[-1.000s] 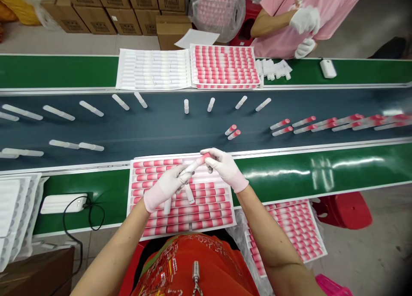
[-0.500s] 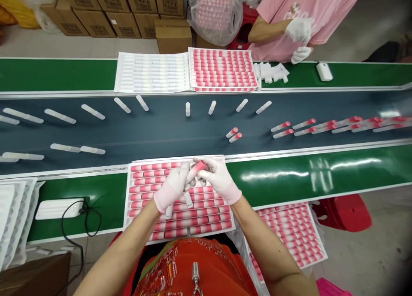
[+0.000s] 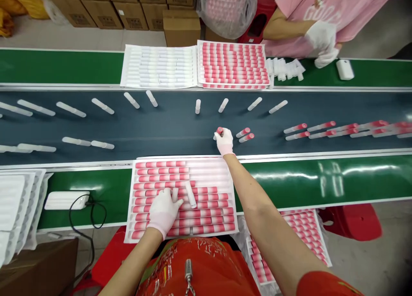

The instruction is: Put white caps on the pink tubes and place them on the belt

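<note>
My right hand (image 3: pixel 225 142), in a white glove, reaches over the dark conveyor belt (image 3: pixel 167 128). Its fingers are closed on a red-topped tube (image 3: pixel 219 130), held upright at the belt; two similar tubes (image 3: pixel 243 132) stand just to its right. Over the tray (image 3: pixel 212 165) of red-and-white tubes lies my gloved left hand (image 3: pixel 165 210). Thumb and finger close around what looks like a white tube (image 3: pixel 174 194), mostly covered by the hand. Another white tube (image 3: pixel 191 194) rests slantwise on the filled rows beside it.
White tubes (image 3: pixel 103 106) stand along the belt's far side, and red-topped ones (image 3: pixel 296 127) at right. Opposite are a white-tube tray (image 3: pixel 128 68), a red-tube tray (image 3: pixel 201 64) and a co-worker's gloved hands (image 3: pixel 323 36). A white box with a cable (image 3: pixel 66 200) lies at left.
My hands have parted. The right one has moved up from the tray to the belt with the red-topped tube; the left has dropped back onto the tray.
</note>
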### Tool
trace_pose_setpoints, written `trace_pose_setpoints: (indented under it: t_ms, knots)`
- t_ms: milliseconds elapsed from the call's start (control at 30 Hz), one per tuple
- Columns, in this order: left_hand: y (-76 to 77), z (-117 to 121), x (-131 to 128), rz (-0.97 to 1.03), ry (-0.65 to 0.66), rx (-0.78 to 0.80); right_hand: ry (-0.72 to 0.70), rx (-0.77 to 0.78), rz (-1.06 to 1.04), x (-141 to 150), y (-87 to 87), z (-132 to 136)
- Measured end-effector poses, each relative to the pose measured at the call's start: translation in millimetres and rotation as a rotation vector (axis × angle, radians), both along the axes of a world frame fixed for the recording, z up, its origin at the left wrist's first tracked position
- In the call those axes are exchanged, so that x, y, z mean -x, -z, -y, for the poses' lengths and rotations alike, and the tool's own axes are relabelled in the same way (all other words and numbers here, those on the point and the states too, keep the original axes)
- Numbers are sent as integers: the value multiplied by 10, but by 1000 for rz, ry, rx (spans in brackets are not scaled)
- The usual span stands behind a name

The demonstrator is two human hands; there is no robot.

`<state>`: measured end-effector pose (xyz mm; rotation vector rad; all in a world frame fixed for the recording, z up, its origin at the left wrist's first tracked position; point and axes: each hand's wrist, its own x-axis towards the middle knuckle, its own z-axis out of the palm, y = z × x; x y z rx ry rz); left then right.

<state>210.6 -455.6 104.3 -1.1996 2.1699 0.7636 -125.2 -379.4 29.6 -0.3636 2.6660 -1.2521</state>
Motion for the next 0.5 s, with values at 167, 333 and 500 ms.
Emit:
trace_pose_setpoints:
  t_ms: [167,333,500]
  knots:
    - [18,-21,-2,-3,113,13,-25,-142,-3,-460,-149,-464]
    - [-64,116,5,-267,-48,-50,-653,-425,-134,-1679,-336,-1241]
    - [-256,200,235,-673,-177,-346,-566,-256,-8,-2227,-296,-1458]
